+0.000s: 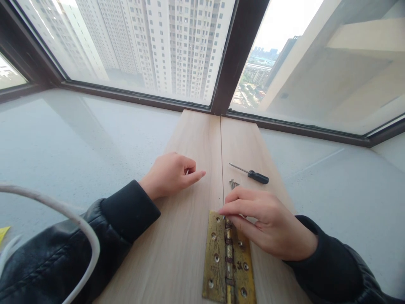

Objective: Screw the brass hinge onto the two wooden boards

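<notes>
A brass hinge lies flat across the seam between two light wooden boards. My right hand rests on the hinge's upper right corner with its fingers pressed together at the top of the hinge pin; what they pinch is hidden. My left hand lies on the left board, loosely curled, forefinger stretched toward the seam, holding nothing that I can see. A few small screws lie just beyond my right hand, and a black-handled screwdriver lies past them on the right board.
The boards rest on a pale grey sill below dark-framed windows looking onto tall buildings. A white cable arcs over my left sleeve. A yellow scrap shows at the left edge.
</notes>
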`<state>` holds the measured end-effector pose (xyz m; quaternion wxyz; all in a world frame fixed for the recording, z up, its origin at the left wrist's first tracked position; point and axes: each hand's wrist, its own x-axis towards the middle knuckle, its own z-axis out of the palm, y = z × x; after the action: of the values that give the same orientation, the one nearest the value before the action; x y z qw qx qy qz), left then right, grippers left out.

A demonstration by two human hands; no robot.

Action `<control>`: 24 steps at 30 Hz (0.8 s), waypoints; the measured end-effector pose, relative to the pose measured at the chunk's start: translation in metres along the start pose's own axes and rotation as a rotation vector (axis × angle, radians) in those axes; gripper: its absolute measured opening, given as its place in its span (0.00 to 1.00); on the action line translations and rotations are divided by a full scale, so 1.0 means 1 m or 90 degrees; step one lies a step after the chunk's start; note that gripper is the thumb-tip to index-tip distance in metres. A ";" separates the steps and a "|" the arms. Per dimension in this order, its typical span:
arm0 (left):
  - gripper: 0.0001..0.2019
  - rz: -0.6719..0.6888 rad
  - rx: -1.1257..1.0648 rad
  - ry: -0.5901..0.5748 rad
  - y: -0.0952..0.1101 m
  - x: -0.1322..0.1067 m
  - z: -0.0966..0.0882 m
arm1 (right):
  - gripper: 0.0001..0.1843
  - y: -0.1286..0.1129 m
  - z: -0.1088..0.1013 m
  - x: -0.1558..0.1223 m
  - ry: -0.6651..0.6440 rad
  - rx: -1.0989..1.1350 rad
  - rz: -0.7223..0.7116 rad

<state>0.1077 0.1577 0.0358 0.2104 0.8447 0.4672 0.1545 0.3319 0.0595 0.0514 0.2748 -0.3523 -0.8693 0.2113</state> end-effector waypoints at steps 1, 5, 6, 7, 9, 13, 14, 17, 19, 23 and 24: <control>0.23 0.002 -0.001 0.001 0.000 0.000 0.000 | 0.13 0.000 0.001 0.001 0.000 -0.003 -0.007; 0.23 0.002 -0.001 0.000 -0.001 -0.001 0.000 | 0.10 0.001 0.005 0.003 0.025 -0.009 -0.031; 0.23 0.000 0.001 -0.001 -0.001 -0.001 0.000 | 0.10 0.002 0.006 0.003 0.029 -0.012 -0.036; 0.23 -0.003 0.003 -0.002 -0.001 -0.001 0.000 | 0.10 0.002 0.007 0.003 0.029 -0.015 -0.041; 0.23 -0.005 0.007 -0.003 -0.001 -0.001 0.000 | 0.10 0.003 0.009 0.003 0.022 -0.022 -0.054; 0.23 0.000 0.010 0.000 -0.001 0.000 0.000 | 0.10 0.003 0.010 0.002 0.003 -0.032 -0.067; 0.23 0.000 0.009 0.000 -0.001 0.000 0.000 | 0.10 0.003 0.009 0.002 -0.003 -0.029 -0.070; 0.23 0.000 0.005 0.004 -0.001 0.000 0.001 | 0.12 0.003 0.007 0.003 -0.016 -0.008 -0.083; 0.23 0.001 0.004 0.005 -0.002 -0.001 0.001 | 0.12 0.003 0.006 0.003 -0.018 -0.002 -0.085; 0.23 0.003 0.002 0.004 -0.003 0.000 0.000 | 0.08 0.005 0.007 0.004 -0.003 -0.013 -0.065; 0.23 0.004 0.002 0.004 -0.003 0.000 0.000 | 0.06 0.006 0.008 0.004 0.002 -0.017 -0.057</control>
<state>0.1056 0.1587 0.0341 0.2074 0.8459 0.4657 0.1569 0.3273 0.0644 0.0432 0.2807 -0.3167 -0.8866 0.1866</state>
